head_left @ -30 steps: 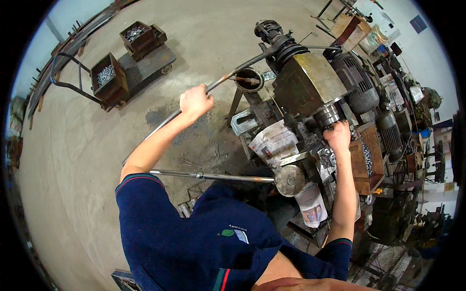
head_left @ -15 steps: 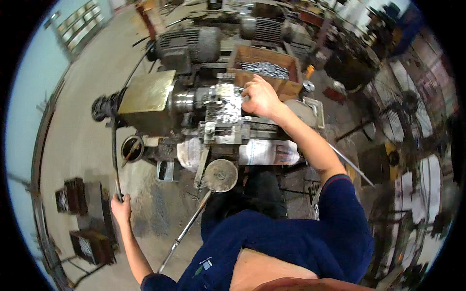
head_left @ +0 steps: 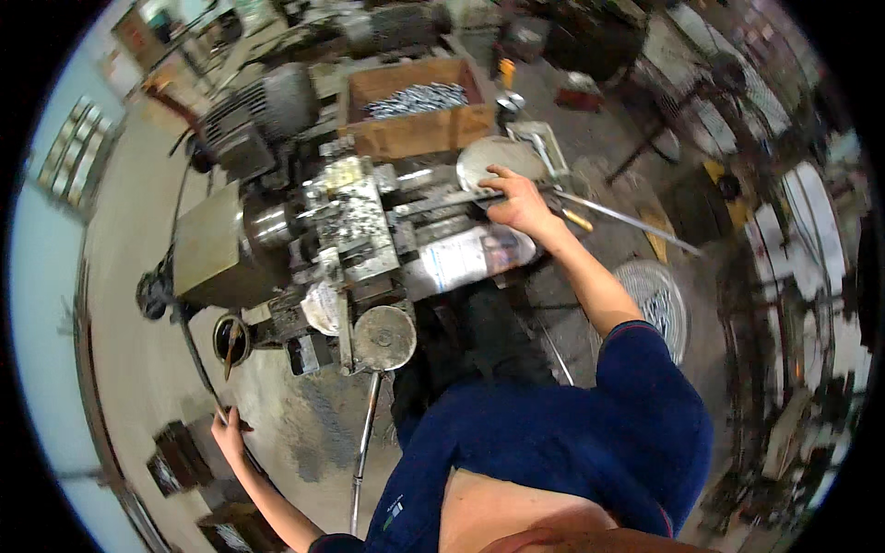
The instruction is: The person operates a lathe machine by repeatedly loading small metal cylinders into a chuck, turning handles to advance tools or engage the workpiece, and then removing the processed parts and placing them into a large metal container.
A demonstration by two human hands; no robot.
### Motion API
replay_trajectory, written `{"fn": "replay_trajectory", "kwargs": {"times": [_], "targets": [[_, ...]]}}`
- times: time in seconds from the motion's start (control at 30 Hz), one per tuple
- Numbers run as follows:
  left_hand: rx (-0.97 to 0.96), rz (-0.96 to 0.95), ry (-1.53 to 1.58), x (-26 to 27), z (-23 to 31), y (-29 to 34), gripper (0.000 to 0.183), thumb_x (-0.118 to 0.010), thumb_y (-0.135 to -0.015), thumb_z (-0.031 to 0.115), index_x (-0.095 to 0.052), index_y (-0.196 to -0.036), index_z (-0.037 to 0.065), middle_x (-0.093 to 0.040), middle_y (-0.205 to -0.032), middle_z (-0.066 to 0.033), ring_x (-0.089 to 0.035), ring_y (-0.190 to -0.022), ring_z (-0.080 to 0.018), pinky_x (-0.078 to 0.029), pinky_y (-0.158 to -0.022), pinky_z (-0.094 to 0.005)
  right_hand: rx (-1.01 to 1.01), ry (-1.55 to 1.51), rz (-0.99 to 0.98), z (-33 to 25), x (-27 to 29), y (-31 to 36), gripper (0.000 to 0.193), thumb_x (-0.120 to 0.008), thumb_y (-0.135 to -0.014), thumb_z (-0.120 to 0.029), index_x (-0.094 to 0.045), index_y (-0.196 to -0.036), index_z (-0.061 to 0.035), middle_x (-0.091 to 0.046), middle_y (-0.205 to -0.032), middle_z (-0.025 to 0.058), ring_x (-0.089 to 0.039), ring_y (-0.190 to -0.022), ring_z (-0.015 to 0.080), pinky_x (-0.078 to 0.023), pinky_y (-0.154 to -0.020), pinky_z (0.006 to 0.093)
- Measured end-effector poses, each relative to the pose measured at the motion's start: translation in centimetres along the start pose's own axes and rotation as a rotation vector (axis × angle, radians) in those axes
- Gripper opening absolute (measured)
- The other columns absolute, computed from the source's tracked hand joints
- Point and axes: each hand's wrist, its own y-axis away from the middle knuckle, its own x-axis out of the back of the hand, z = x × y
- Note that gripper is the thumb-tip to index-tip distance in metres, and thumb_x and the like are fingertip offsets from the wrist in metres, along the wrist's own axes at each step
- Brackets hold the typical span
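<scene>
A lathe-like machine stands in front of me, with a metal-covered head box [head_left: 207, 244] at its left and an oily, chip-strewn slide block [head_left: 355, 212] in the middle. My left hand [head_left: 230, 433] is closed round a long dark lever [head_left: 196, 355] that runs down from the box's left side. Over the right end of the machine's bed, my right hand [head_left: 524, 207] has its fingers apart, and I see nothing held in it. Beside its fingertips lies a grey round disc [head_left: 484, 161]. A round metal plate [head_left: 385, 337] sits at the machine's front.
Behind the slide block is a wooden box [head_left: 419, 134] of small metal parts. A white sack [head_left: 456, 260] lies along the front edge. A pot with a brush [head_left: 232, 339] stands at left. On the floor at right is a round basket [head_left: 678, 318]; a metal rod [head_left: 636, 221] sticks out nearby.
My right hand has left the slide block and moved right, toward the disc. The left hand still grips the lever. The whole view has turned, shifting the machine leftward.
</scene>
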Motion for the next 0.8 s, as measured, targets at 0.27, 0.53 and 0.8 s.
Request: {"fn": "replay_trajectory", "kwargs": {"times": [0.27,0.53,0.8], "targets": [[0.187,-0.119,0.108,2.6,-3.0,-0.9,0.028,-0.062,-0.085,0.026,-0.055,-0.08,-0.001,-0.049,-0.056,-0.0046,-0.049,-0.048,-0.014,-0.044,-0.045,-0.0296,-0.529,0.109,0.335,11.8,9.7,17.3,0.039,-0.063,-0.06,-0.023,-0.067,-0.093,-0.0024,-0.065,-0.085,0.0165,-0.063,-0.08,0.0293,-0.05,-0.073,0.0377],[0.182,-0.127,0.051,0.4,0.2,-1.5,0.029,-0.062,-0.085,0.027,-0.058,-0.09,-0.001,-0.053,-0.059,-0.006,-0.051,-0.048,-0.0142,-0.046,-0.045,-0.0273,-1.044,0.477,0.0,21.4,8.0,35.7,0.035,-0.062,-0.063,-0.031,-0.064,-0.075,0.0009,-0.063,-0.083,0.0229,-0.063,-0.083,0.0347,-0.051,-0.075,0.0406],[0.225,-0.079,0.04,0.0,1.0,-0.4,0.026,-0.067,-0.081,0.02,-0.057,-0.093,0.0,-0.051,-0.06,-0.0057,-0.05,-0.051,-0.0173,-0.046,-0.048,-0.0326,-1.111,0.501,-0.395,18.4,5.3,32.5,0.035,-0.057,-0.065,-0.027,-0.067,-0.091,-0.0047,-0.062,-0.104,0.0188,-0.06,-0.098,0.03,-0.048,-0.086,0.0338]]}}
